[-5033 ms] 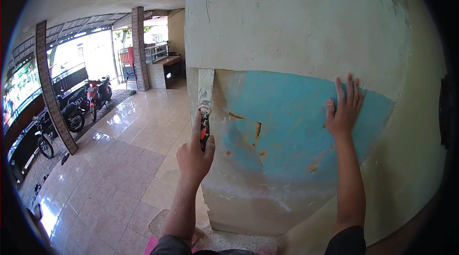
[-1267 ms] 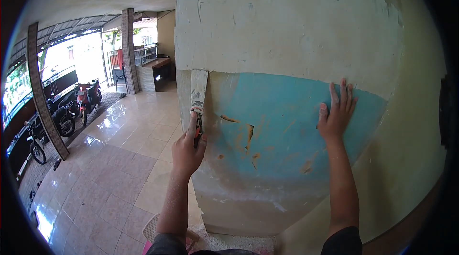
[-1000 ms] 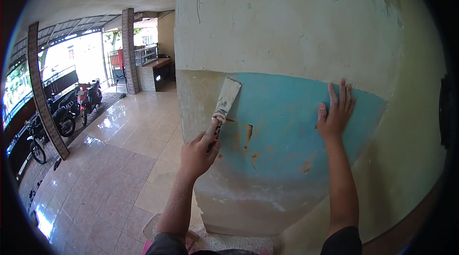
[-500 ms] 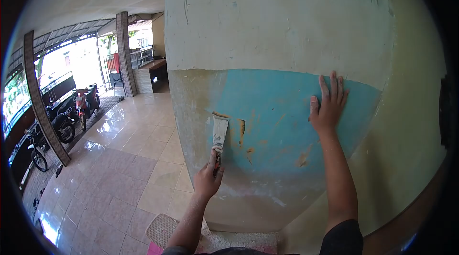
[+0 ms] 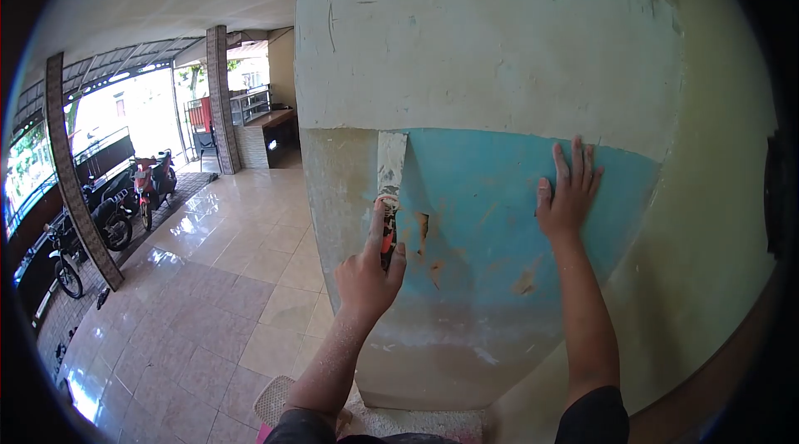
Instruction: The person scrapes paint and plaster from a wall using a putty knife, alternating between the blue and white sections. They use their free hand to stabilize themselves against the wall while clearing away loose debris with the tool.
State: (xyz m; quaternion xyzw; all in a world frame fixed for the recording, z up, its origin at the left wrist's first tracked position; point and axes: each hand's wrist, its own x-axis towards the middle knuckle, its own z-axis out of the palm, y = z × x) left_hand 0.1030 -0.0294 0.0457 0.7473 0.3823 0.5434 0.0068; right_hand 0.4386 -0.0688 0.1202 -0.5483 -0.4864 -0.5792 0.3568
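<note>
My left hand grips the red and black handle of a putty knife, index finger stretched along it. Its pale blade stands upright against the pillar, tip at the top edge of the blue paint patch. My right hand lies flat on the blue paint at the right, fingers spread and pointing up. Brown chipped spots show just right of the knife handle.
A glossy tiled floor stretches to the left. Motorbikes are parked by a brick-clad column. A counter stands far back. A perforated mat or stool edge and white dust lie at the pillar's foot.
My left hand dropped the knife down the pillar, then pushed it back up along the blue paint's left edge to its top border. The right hand stayed flat on the wall.
</note>
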